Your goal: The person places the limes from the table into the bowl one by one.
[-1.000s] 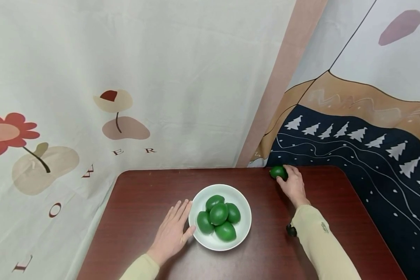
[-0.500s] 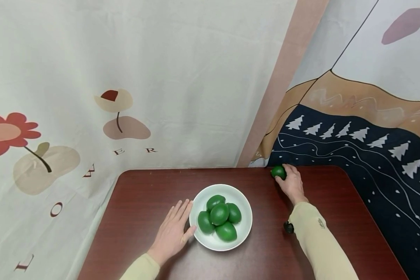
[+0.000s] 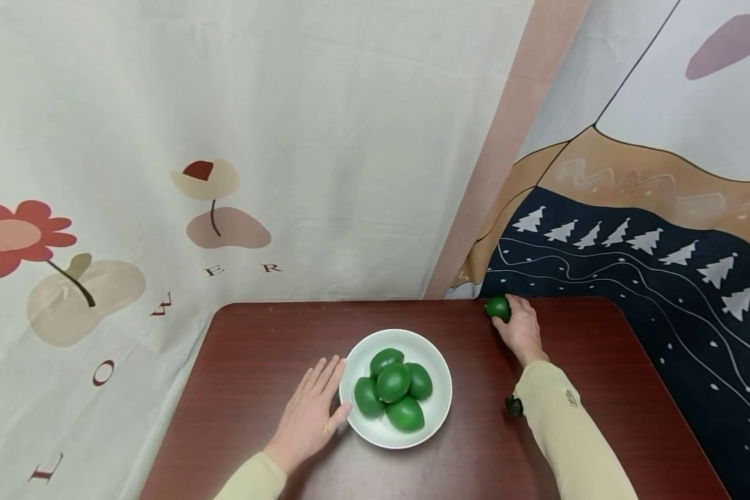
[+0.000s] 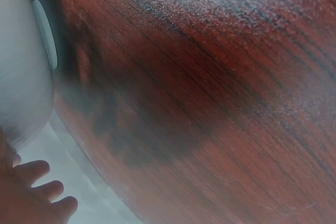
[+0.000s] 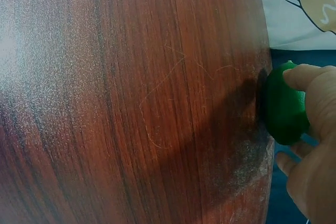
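Observation:
A white bowl (image 3: 440,406) stands on the table, heaped with several green limes (image 3: 393,382). My left hand (image 3: 309,410) lies along the bowl's left side, fingers straight, with fingertips and thumb right at the rim. In the left wrist view, the fingers (image 4: 39,174) show below the bowl's outer wall (image 4: 23,72). At the table's far edge, right of the bowl, my right hand (image 3: 521,330) grips a single green lime (image 3: 497,308). The right wrist view shows the thumb and fingers on either side of this lime (image 5: 283,106), which sits at the edge.
The dark red wooden table (image 3: 256,347) has rounded far corners. A pale printed curtain (image 3: 350,173) hangs right behind it. To the right is a dark blue cloth (image 3: 600,278) with white trees. A black band (image 3: 514,405) is on the right wrist.
The scene slides slightly to the right in the head view. My right forearm has shifted a little left, while both hands keep their places at the bowl and the lime.

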### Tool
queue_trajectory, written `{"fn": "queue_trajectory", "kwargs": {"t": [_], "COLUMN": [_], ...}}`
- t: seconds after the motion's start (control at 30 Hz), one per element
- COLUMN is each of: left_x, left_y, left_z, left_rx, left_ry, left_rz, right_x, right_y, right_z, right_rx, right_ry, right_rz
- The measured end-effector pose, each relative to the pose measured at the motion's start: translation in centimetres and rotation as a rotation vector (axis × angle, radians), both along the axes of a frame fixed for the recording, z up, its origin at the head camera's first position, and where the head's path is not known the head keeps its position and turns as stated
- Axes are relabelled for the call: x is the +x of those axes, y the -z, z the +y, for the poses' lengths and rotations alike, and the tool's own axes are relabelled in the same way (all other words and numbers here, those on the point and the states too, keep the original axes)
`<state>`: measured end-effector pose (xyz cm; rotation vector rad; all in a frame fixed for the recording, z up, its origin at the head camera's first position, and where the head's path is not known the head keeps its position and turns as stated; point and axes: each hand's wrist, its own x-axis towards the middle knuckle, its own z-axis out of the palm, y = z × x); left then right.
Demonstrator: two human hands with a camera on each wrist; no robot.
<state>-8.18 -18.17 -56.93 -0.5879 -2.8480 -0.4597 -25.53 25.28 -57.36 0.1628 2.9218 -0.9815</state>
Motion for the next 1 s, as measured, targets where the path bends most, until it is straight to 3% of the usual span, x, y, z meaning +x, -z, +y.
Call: {"fn": "queue_trajectory", "kwargs": {"t": [1.0], "left_x": [-0.01], "left_y": [-0.10], "left_z": [0.03], "left_rx": [-0.007], "left_ry": [-0.007], "left_rz": [-0.023], "right_x": [0.45], "right_y": [0.31], "right_z": [0.10], "right_rx": [0.025], "right_ry": [0.009], "right_rz": [0.027]}}
